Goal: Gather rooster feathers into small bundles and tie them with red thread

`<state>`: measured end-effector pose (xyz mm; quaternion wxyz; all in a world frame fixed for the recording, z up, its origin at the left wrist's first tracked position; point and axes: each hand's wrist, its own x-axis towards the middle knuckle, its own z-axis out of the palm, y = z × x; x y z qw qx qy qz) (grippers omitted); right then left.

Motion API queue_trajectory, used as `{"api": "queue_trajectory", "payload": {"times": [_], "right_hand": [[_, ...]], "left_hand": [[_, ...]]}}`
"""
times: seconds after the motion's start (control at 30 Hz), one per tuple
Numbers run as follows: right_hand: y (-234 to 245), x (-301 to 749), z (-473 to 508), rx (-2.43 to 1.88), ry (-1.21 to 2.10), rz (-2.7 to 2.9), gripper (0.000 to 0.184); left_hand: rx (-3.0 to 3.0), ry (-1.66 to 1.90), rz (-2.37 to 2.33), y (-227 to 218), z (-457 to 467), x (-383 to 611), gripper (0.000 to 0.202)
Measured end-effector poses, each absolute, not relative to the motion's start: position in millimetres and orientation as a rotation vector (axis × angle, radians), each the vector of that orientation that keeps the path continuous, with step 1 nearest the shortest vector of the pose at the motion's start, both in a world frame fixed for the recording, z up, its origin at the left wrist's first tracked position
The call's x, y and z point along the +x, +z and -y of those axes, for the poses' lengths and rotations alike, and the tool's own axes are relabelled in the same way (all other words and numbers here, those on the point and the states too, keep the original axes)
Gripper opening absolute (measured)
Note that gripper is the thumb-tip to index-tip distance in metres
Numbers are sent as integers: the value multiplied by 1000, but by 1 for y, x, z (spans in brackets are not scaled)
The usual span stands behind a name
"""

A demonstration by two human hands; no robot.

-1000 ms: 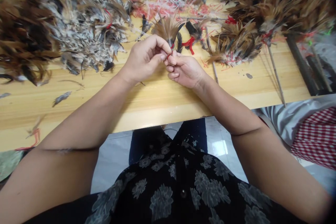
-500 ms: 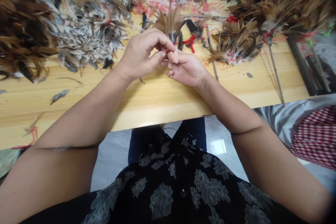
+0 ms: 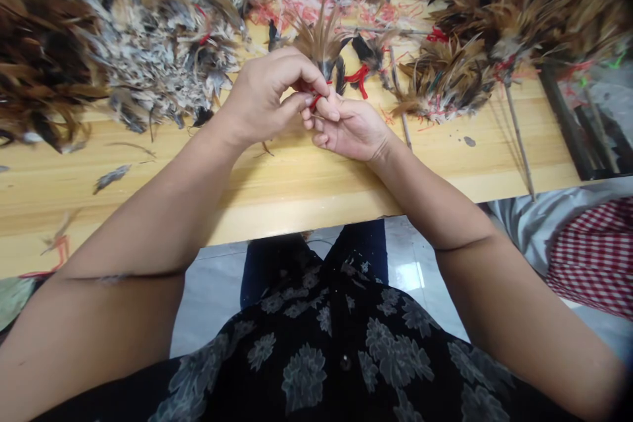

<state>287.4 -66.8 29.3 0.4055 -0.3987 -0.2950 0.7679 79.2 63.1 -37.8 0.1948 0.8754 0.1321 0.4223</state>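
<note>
Brown feathers in a small bunch (image 3: 322,43) fan upward just beyond my fingertips. A red string (image 3: 315,103) shows at the base of the bunch, between my two hands. My left hand (image 3: 274,93) is closed, its thumb and forefinger pinched on the red string. Meeting it from the right, my right hand (image 3: 352,126) is closed with the palm turned up, its fingertips at the quill ends of the bunch. The quills themselves are mostly hidden by the fingers. Right beside the bunch lies a red ribbon piece (image 3: 361,81) near some dark feathers.
Grey-white feathers (image 3: 163,59) and brown feathers (image 3: 39,46) are heaped at left on the wooden table (image 3: 277,191). At right lie a feather duster (image 3: 514,26) with its stick over the edge, and a smaller feather bunch (image 3: 445,82). Pink string scraps (image 3: 297,6) lie behind.
The red string shows a little more between my fingers. Both hands keep nearly the same place and grip.
</note>
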Motion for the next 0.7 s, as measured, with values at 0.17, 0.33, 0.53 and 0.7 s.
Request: {"api": "queue_trajectory", "payload": {"times": [0.17, 0.33, 0.53, 0.7], "right_hand": [[26, 286, 66, -964, 1956, 719, 45], [22, 284, 64, -992, 1941, 773, 35], [21, 283, 62, -962, 1944, 825, 57], [16, 281, 59, -920, 1949, 711, 58]], "left_hand": [[2393, 1067, -596, -33, -67, 79, 35], [2472, 1182, -414, -23, -53, 80, 38], [2354, 1263, -531, -39, -43, 79, 64], [2246, 1487, -375, -83, -74, 89, 68]]}}
